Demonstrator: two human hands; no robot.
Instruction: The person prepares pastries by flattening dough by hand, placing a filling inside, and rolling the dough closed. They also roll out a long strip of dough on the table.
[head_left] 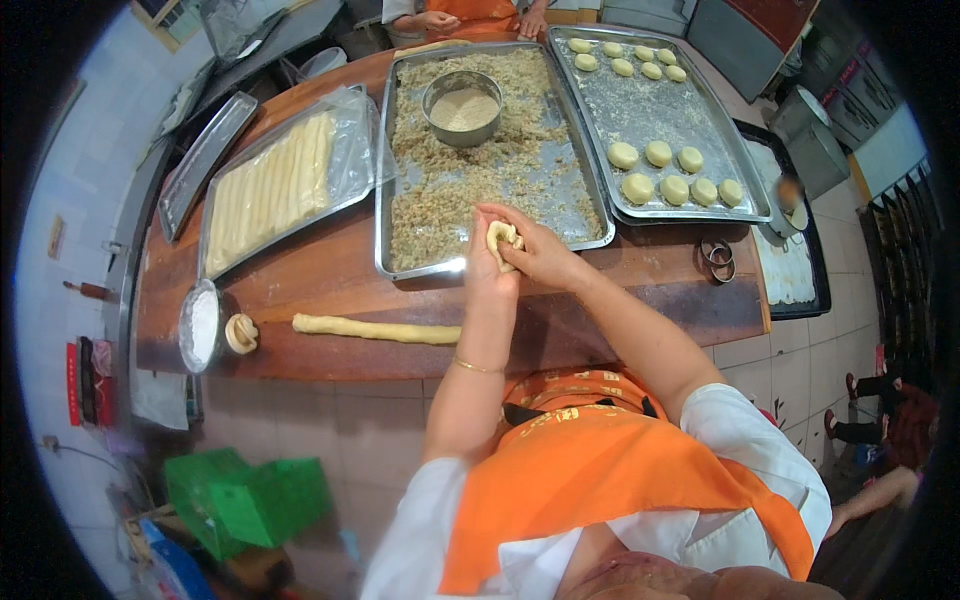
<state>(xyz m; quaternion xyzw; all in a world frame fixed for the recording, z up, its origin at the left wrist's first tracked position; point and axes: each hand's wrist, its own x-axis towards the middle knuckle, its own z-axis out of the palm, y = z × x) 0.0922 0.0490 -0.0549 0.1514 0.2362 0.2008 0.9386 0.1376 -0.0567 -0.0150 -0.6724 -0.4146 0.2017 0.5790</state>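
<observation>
Both my hands are together over the near edge of a metal tray (384, 220) spread with crumbly tan filling. My left hand (486, 262) cups a small pale piece of dough (497, 233) that is curled round a hollow. My right hand (545, 256) is closed on the dough's right side, with its thumb at the hollow; some fingers are hidden behind it. Whether filling sits inside the dough, I cannot tell. A round metal container (463, 108) with tan, grainy contents stands in the tray. Left of my wrists, a long dough rope (375, 328) lies on the wooden table (330, 270).
Dough strips (275, 190) lie under plastic on a left tray. On the right, a tray (690, 130) carries several round dough pieces (658, 153). Ring cutters (718, 262) lie near the right edge. A bowl of white powder (203, 330) stands left. A person's hand (532, 22) rests across the table.
</observation>
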